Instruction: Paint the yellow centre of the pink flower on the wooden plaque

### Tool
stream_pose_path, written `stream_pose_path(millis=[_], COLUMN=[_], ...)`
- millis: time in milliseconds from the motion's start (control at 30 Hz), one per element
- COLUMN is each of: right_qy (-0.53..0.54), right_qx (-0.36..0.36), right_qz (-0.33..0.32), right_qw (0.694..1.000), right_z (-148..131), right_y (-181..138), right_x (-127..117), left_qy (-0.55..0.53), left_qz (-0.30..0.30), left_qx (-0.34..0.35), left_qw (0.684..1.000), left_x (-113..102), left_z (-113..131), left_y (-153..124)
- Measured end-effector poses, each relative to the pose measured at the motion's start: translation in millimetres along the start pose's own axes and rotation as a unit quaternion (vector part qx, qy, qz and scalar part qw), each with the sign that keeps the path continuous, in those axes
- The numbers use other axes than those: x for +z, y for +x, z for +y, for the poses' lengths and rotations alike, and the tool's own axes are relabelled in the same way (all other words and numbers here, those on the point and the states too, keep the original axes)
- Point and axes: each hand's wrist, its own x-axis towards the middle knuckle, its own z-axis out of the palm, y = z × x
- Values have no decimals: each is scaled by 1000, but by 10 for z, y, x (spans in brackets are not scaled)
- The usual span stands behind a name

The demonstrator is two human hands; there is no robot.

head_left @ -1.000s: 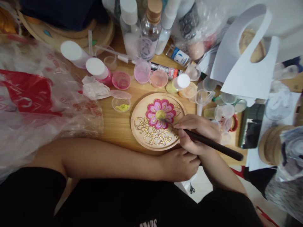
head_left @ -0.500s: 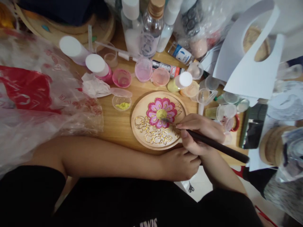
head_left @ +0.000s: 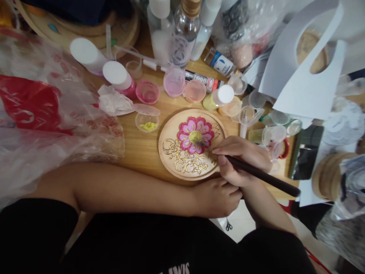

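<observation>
A round wooden plate [head_left: 168,129] lies on the table, bearing a pink flower [head_left: 186,125] with a yellow centre and gold raised outlines of leaves and curls. My right hand [head_left: 242,156] pinches a dark-handled paintbrush [head_left: 265,175] over the plate's right side. The bristles are at the lower right of the yellow centre; whether they touch it is hard to see. Curled just below, against my right wrist, is my left hand [head_left: 218,198], near the plate's lower edge. Whatever its fingers close around is hidden.
Left of the plate stands a small cup of yellow paint [head_left: 148,125]. Behind are pink [head_left: 147,92] and lilac paint cups [head_left: 173,82], a glue tube [head_left: 202,79] and several bottles. Plastic bags [head_left: 57,114] cover the left; a phone-like dark object [head_left: 306,152] lies right.
The view has shifted slightly. Both hands keep nearly the same pose, and the brush tip stays by the flower's yellow centre, with at most a tiny movement.
</observation>
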Motion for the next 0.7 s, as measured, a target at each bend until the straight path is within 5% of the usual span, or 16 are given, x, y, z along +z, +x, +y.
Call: stream_pose_path(millis=[700], right_qy=[8], right_qx=[-25], right_qz=[-8], right_qw=[1000], right_z=[8], right_y=[42], right_x=[-5], left_qy=[-7], left_qz=[14], left_qx=[-15], left_qw=[1000], left_x=[8], left_z=[6], left_y=[0])
